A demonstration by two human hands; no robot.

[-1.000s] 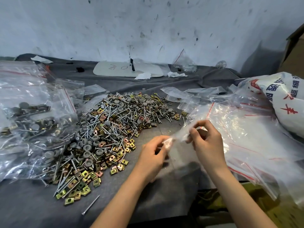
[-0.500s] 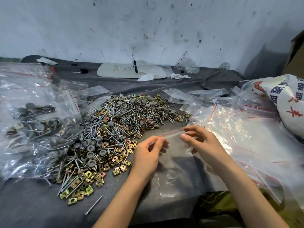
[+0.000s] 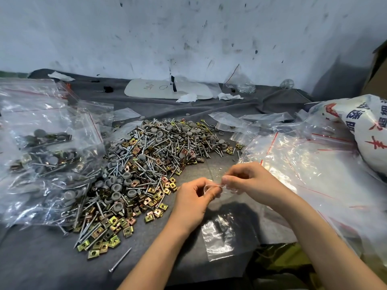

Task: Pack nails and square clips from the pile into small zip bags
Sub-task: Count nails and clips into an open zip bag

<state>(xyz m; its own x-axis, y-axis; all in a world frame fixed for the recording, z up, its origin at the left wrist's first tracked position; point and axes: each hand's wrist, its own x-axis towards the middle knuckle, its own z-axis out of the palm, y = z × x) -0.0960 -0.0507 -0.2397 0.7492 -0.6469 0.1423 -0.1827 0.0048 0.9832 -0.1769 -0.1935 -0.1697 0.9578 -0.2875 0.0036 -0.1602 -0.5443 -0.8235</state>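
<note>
A big pile (image 3: 144,164) of silver nails, grey round caps and brass-coloured square clips spreads over the grey cloth left of centre. In front of it my left hand (image 3: 193,200) and my right hand (image 3: 251,181) both pinch the red-striped top edge of a small clear zip bag (image 3: 222,235). The bag hangs down from my fingers towards the table's front edge and looks empty. One loose nail (image 3: 119,260) lies alone near the front.
Filled zip bags (image 3: 48,155) are heaped at the left. A stack of empty zip bags (image 3: 310,164) lies at the right, beside a white printed sack (image 3: 368,130). A white board (image 3: 167,88) and paper scraps sit at the back by the wall.
My hands have come closer together on the bag's top edge, and the bag now hangs lower in front of me. The pile has not moved.
</note>
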